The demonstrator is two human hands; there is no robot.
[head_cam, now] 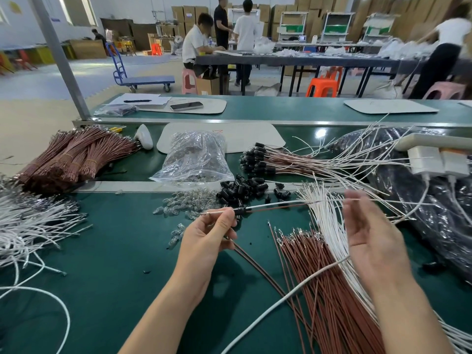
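Observation:
My left hand pinches a small black cap with a white and a brown wire running out of it to the right; a bare terminal pokes out to the left. My right hand hovers blurred above the loose white wires, palm turned inward, fingers relaxed, holding nothing. A fan of brown wires with metal terminals lies under and between the hands. Loose black caps and small clear bulbs are piled just beyond my left hand.
A clear bag of parts sits behind the caps. Finished capped wire assemblies lie at centre right. Bundled brown wires lie far left, white wires at the left edge, a black plastic bag right. People work at tables behind.

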